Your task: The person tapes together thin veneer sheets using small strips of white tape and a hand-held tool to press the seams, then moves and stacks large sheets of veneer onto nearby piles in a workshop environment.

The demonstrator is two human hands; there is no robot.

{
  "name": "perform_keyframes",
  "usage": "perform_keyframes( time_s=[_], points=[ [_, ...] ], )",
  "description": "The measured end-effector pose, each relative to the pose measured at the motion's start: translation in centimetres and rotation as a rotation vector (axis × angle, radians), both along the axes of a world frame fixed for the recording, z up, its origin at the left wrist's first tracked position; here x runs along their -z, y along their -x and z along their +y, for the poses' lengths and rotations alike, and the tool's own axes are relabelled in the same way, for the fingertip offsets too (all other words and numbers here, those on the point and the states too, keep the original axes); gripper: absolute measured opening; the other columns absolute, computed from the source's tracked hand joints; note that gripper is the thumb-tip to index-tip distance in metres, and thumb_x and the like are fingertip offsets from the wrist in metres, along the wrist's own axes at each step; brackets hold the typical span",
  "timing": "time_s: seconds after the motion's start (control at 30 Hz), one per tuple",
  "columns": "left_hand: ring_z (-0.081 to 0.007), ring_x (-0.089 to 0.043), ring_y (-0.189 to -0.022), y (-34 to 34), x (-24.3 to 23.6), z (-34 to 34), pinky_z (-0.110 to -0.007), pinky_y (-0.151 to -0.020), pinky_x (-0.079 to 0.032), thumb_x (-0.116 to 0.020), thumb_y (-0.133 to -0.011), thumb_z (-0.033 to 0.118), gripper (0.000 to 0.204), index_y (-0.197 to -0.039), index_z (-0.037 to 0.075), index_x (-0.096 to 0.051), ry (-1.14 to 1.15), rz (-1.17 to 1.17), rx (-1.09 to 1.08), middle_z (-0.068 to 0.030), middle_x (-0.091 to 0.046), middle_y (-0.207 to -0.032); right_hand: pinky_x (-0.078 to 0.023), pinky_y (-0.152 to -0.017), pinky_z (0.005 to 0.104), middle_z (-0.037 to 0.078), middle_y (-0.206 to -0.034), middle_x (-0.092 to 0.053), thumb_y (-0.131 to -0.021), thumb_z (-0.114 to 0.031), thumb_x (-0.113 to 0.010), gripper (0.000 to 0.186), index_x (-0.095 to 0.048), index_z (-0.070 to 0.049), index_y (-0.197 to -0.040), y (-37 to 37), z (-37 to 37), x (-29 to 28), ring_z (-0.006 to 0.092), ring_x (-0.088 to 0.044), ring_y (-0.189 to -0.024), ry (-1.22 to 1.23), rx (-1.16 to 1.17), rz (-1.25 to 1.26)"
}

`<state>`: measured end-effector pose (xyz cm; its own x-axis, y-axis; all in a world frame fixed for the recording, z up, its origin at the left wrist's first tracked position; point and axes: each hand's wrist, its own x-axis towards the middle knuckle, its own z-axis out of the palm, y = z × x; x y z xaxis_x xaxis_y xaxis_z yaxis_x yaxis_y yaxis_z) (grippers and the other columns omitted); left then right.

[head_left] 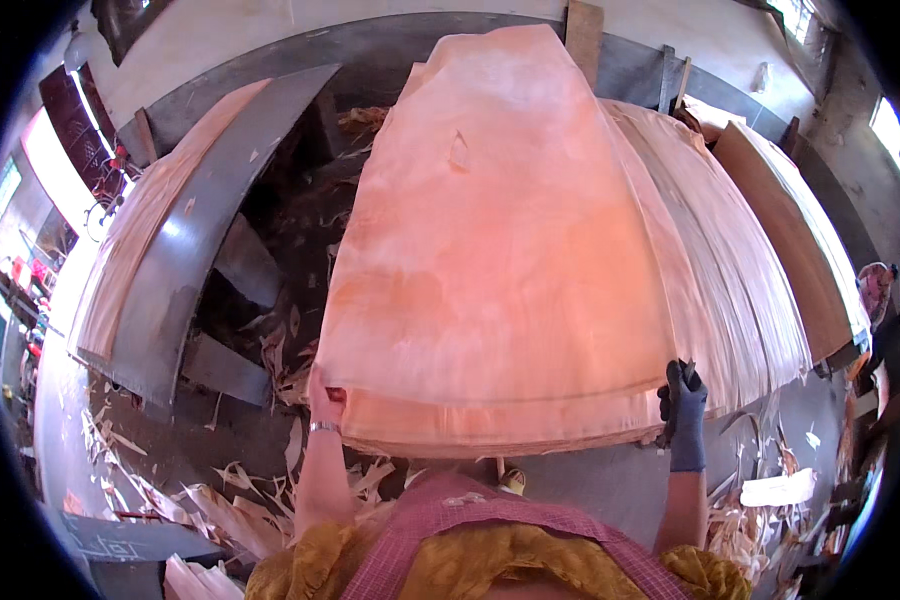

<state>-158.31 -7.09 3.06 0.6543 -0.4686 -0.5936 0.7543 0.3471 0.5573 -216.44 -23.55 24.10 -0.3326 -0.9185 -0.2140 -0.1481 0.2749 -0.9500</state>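
Top veneer sheet (490, 230) lies on the veneer stack (490, 425), roughly squared w/ it; its near edge sits just behind the stack's front edge, so the sheet looks nearly placed, prob only final lining-up left. Stack is already thick, many thin layers showing at its front & right side – can't count them.

Left hand (322, 395), bare w/ a bracelet at the wrist, has its grip clenched on the sheet's near-left corner, fingers curled over the edge. Right hand (683, 405), in a dark glove, has its grip closed on the near-right corner, thumb on top. Both hands at the near edge, well apart, 1 per corner.

Count: 2 hands, 1 glove, 1 sheet being handled, 1 main stack under it. A 2nd pile of sheets (770, 230) fans out just right of the stack, a 3rd darker-edged pile (800, 260) further right. On the left, 1 long grey slanted board (210, 220) w/ 1 strip of veneer (135, 250) along it. Scraps (220, 500) litter the floor (610, 490) – too many to count. Another person (875, 290) is partly visible at far right
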Motion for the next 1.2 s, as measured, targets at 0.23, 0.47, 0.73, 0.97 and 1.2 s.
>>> perform_keyframes(
  time_s=[0.23, 0.47, 0.73, 0.97, 1.2],
  points=[
    [-0.0081, -0.047, -0.05, 2.1, -0.5, -2.7, -0.021, -0.039, -0.032, -0.059, -0.094, 0.034, 0.022, -0.1, 0.013, -0.057, -0.195, -0.237, 0.043, 0.0026, -0.056, -0.071, -0.032, -0.033, 0.0253, 0.003, -0.054, -0.054, -0.086, -0.038, -0.072, 0.031, -0.058, -0.011, -0.078, 2.6, -5.6, 2.0, 0.0097, -0.044, -0.036, 0.061, -0.055, 0.021],
    [-0.0072, -0.048, -0.055, 1.1, 1.6, -0.9, -0.022, -0.04, -0.033, -0.061, -0.093, 0.037, 0.025, -0.101, 0.014, -0.056, -0.248, -0.355, 0.042, 0.0027, -0.057, -0.079, -0.03, -0.033, 0.0237, -0.001, -0.055, -0.051, -0.089, -0.034, -0.069, 0.024, -0.058, -0.014, -0.081, 0.6, -6.3, 2.4, 0.0063, -0.041, -0.037, 0.082, -0.094, 0.004],
    [-0.0064, -0.044, -0.049, 3.2, 4.3, -0.6, -0.018, -0.039, -0.034, -0.061, -0.094, 0.029, 0.013, -0.093, 0.016, -0.058, -0.349, -0.187, 0.048, 0.0049, -0.055, -0.072, -0.027, -0.032, 0.0237, 0.0, -0.052, -0.051, -0.09, -0.035, -0.068, 0.023, -0.059, -0.016, -0.081, 2.0, -6.1, 5.5, 0.0064, -0.039, -0.034, 0.053, -0.045, 0.051],
    [-0.0071, -0.043, -0.051, 5.5, 5.5, 0.0, -0.02, -0.038, -0.031, -0.068, -0.088, 0.03, 0.023, -0.103, 0.017, -0.056, -0.363, -0.174, 0.034, 0.0038, -0.052, -0.074, -0.029, -0.034, 0.0243, 0.001, -0.054, -0.053, -0.092, -0.036, -0.065, 0.034, -0.066, -0.01, -0.114, 3.6, -5.6, 9.2, 0.0065, -0.039, -0.036, 0.043, -0.02, 0.259],
    [-0.0069, -0.044, -0.05, 7.7, 8.3, 0.8, -0.02, -0.038, -0.033, -0.066, -0.09, 0.032, 0.019, -0.099, 0.018, -0.057, -0.405, -0.206, -0.001, 0.0048, -0.054, -0.073, -0.031, -0.036, 0.0239, -0.001, -0.057, -0.051, -0.094, -0.031, -0.063, 0.034, -0.064, -0.009, -0.12, 6.1, -5.5, 12.2, 0.0058, -0.04, -0.04, 0.044, -0.025, 0.321]
  ],
)
